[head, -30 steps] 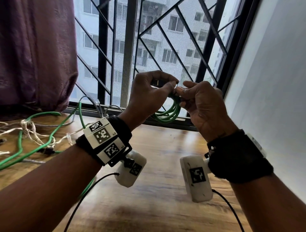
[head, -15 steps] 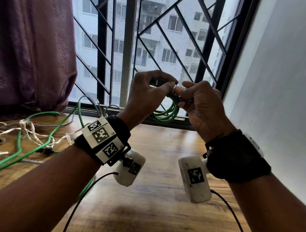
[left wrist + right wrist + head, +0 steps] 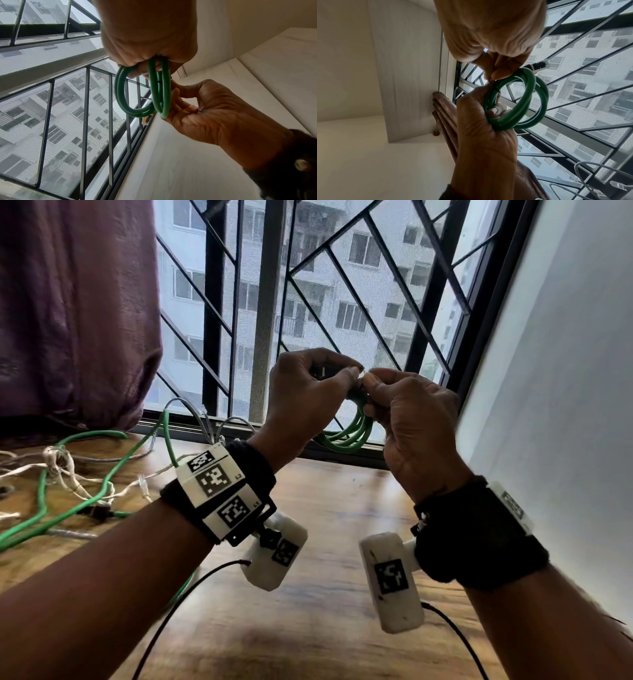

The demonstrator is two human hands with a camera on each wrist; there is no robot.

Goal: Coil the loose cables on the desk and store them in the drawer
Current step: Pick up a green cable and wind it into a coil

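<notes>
The wooden desk [image 3: 335,542] with its brown grain fills the lower part of the head view, its near edge cut off by the frame and no drawer showing anywhere. At its far left lies a tangle of loose cables [image 3: 68,484], green, white and grey strands crossing one another; which strand ends where is hard to make out, and the pile runs off the left edge.

Above the desk, in front of the barred window [image 3: 308,302], both forearms rise with the wrists bent so that the hands meet at the fingertips. The left hand [image 3: 301,402] curls its fingers round the top of a small coiled green cable [image 3: 352,433], and the right hand [image 3: 414,419] pinches the same spot from the other side. What sits between the fingertips is hidden by the knuckles; a thin dark strand shows there in the right wrist view, too small to identify.

The coil hangs below the fingers, clear of the desk, its several loops stacked into a ring. One clear plug end [image 3: 541,65] sticks out beside the ring.
</notes>
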